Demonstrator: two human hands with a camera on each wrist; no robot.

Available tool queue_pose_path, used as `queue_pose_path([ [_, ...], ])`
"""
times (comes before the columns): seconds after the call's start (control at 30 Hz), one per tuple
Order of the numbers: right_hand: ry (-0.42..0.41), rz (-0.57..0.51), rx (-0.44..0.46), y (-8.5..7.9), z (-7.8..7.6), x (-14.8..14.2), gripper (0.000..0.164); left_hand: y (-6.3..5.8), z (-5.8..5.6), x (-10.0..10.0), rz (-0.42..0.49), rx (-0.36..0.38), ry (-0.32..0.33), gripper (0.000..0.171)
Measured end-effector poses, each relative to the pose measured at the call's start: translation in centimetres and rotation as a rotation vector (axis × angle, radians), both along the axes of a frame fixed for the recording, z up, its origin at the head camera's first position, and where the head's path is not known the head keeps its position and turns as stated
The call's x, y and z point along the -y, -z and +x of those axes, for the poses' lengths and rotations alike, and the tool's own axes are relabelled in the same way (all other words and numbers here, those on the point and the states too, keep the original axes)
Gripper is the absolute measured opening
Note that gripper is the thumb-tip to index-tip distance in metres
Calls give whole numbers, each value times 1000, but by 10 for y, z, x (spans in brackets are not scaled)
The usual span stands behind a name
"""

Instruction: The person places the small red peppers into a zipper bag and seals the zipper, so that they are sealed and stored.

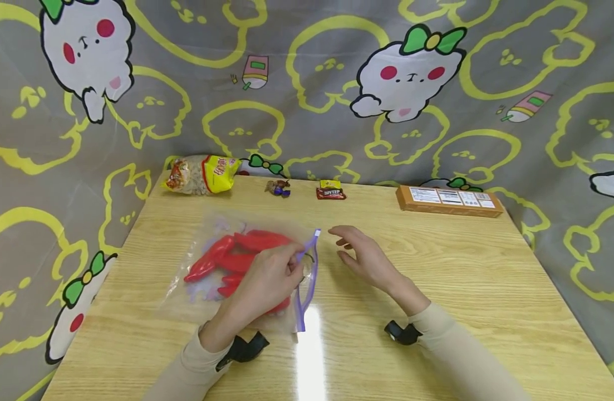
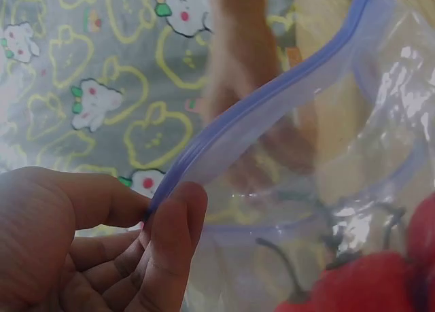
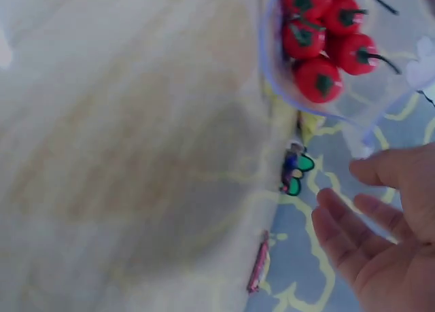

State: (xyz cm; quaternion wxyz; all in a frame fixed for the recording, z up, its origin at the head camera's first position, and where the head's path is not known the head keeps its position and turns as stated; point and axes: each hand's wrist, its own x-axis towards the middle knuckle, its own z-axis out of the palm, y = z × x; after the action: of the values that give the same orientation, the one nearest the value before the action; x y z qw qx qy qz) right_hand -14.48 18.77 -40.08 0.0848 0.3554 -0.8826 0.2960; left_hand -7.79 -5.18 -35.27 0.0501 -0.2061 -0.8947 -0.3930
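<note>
A clear zip bag (image 1: pixel 300 318) with a purple zip edge lies at the left-middle of the table. Inside are several shiny red peppers (image 1: pixel 210 259), their green stems (image 3: pixel 326 84) facing the bag's mouth in the right wrist view. My left hand (image 1: pixel 269 275) pinches the purple zip edge (image 2: pixel 272 88) between thumb and fingers, and the mouth gapes. Just right of the mouth my right hand (image 1: pixel 371 264) hovers over the table, fingers relaxed and holding nothing. Through the clear plastic, the right hand shows blurred in the left wrist view.
Along the back edge stand a yellow snack bag (image 1: pixel 201 175), small wrapped candies (image 1: pixel 278 188), a red wrapped bar (image 1: pixel 330 193) with a yellow packet (image 1: pixel 330 184) behind, and a long orange-brown box (image 1: pixel 449 201). A patterned grey cloth (image 1: pixel 317 111) hangs behind the table.
</note>
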Motion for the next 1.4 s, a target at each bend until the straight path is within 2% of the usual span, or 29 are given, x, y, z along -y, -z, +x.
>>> queue_pose_path([
  [0.13,-109,29,-101,10,2,3,53,-6,9,-2,11,-33,53,26],
  [0.27,-170,14,-217,13,5,6,44,-12,16,-4,16,-68,113,31],
  [0.37,-212,-16,-270,11,9,4,37,-16,21,-4,8,-105,152,33],
  [0.47,-245,-43,-319,7,14,-2,32,-21,26,-5,-43,-153,187,29],
  [0.53,-263,-66,-348,3,17,-7,27,-23,31,-5,-138,-204,221,27],
  [0.67,-272,-102,-389,-7,24,-18,17,-26,47,-7,-392,-322,305,11],
  [0.73,-270,-108,-393,-12,28,-23,16,-27,56,-10,-508,-338,357,11],
  [0.83,-266,-104,-399,-18,33,-29,17,-23,72,-14,-656,-317,433,25],
  [0.93,-262,-105,-408,-22,37,-36,17,-12,88,-19,-785,-315,475,28],
  [1.0,-260,-112,-418,-24,39,-41,17,-3,97,-21,-829,-333,486,27],
  [1.1,-259,-115,-426,-26,40,-48,17,11,106,-19,-806,-405,508,25],
  [1.2,-248,-122,-437,-31,41,-54,17,17,107,-14,-740,-532,535,26],
  [1.3,-231,-184,-442,-43,43,-60,16,10,106,-5,-670,-604,518,28],
  [1.4,-240,-317,-413,-64,46,-63,13,-9,103,8,-589,-587,447,28],
])
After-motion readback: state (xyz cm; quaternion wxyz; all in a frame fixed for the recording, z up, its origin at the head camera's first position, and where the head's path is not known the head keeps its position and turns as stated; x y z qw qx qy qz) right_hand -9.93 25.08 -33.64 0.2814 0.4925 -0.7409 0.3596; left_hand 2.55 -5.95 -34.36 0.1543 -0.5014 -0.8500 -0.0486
